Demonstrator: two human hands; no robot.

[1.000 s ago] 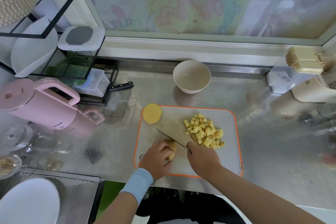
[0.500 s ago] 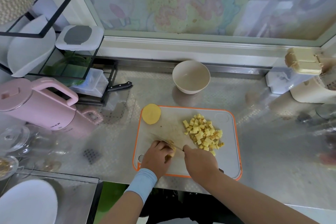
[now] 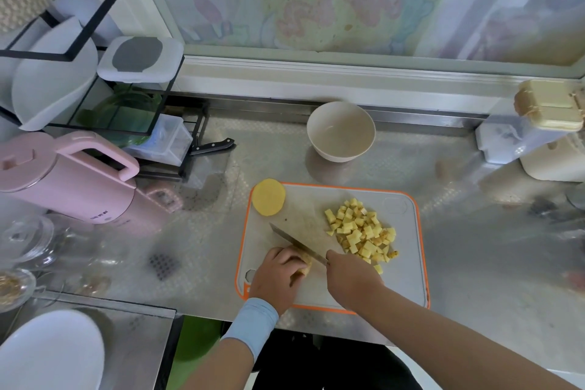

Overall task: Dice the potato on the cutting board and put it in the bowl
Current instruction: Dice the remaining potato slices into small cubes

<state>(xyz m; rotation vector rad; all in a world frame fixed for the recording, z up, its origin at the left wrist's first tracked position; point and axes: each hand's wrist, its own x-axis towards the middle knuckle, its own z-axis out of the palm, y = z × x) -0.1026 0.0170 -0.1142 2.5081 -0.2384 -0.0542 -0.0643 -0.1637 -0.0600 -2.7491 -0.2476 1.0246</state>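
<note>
Steel table (image 3: 474, 263), one orange-rimmed board (image 3: 408, 288) at centre near edge. One bowl (image 3: 341, 131) stands far of the board, apart from it, nothing visible inside. One round potato slice (image 3: 268, 197) lies on the board's far left corner, overhanging the rim. One heap of dice (image 3: 361, 231) sits on the board's right half; too many and too small to count.

Left hand (image 3: 278, 275), pale blue wristband (image 3: 250, 323) on the wrist, fingers curled down onto a potato piece (image 3: 306, 263) at the board's near left; the hand covers most of the piece, only a tan edge shows. Right hand (image 3: 351, 279) is closed round the handle of a knife (image 3: 297, 244); handle hidden in the fist. The blade slants far-left from the fist and lies against the right side of the held piece.

Left of the board: one pink kettle (image 3: 69, 180), a black wire rack (image 3: 95, 51) with a lidded box (image 3: 141, 58), a second knife (image 3: 212, 146) with black handle jutting from under the rack. Glassware at the far left edge blurred. Right edge: cream and white containers (image 3: 538, 130), partly cut off. One white plate (image 3: 50, 351) near left, cut off by the frame.
</note>
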